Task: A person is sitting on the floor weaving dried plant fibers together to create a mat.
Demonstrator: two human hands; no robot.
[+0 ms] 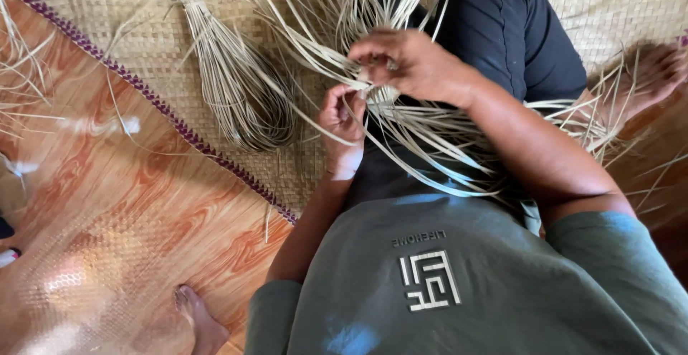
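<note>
Pale, dry fibre strips (430, 129) are lying in a loose fan across the person's lap, over the dark trouser leg (516, 32); all positions below are taken from that fan. The left hand (342, 122) is sitting at the fan's near-left edge, fingers curled in narrowly and pinching a few strips, probably to keep them taut and separate from the rest. The right hand (412, 64) is arching over the fan's middle, fingertips closed tight on strips where they are crossing, seemingly so the crossing point is not slipping. The two hands are almost touching, which suggests fine work at one spot. Loose strip ends are spraying away from the fan beyond the hands and toward the person's right.

To the left of the fan, a tied bundle of strips (233, 86) is resting on the woven mat (165, 46), near enough to be reached. The mat's purple edging (179, 129) is running diagonally past it, with orange wood-patterned flooring (136, 204) beyond. A bare foot (201, 319) is showing well below and left of the fan, another (656, 72) at its right.
</note>
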